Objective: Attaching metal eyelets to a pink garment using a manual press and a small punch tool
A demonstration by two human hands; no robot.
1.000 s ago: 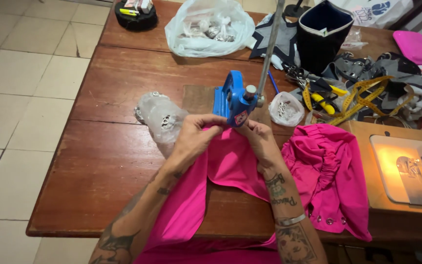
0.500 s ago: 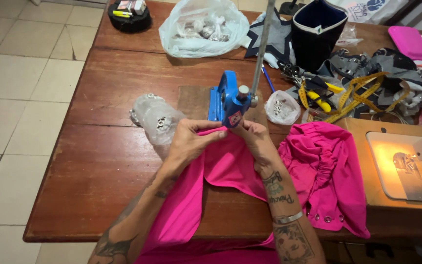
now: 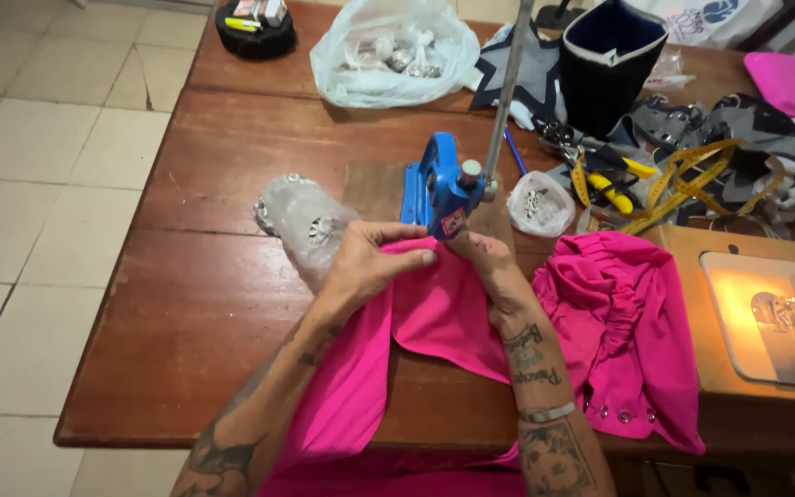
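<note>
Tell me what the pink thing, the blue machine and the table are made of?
The pink thing looks like soft matte cloth: it folds and gathers. The blue machine seems to be painted metal, hard and glossy. The table looks like varnished wood, with grain and plank seams showing.

A dark wooden bench (image 3: 204, 304) stands on a pale tiled floor (image 3: 39, 184). On it lie pink cloth (image 3: 434, 313), a blue hand press (image 3: 439, 189) on a wooden board (image 3: 374, 189), a clear bag of metal bits (image 3: 301, 221), a white plastic bag (image 3: 388, 51), a small bag of studs (image 3: 540, 202), a dark fabric bin (image 3: 609, 60), a yellow tape measure (image 3: 683, 175) and a round black tin (image 3: 255, 28).
</note>
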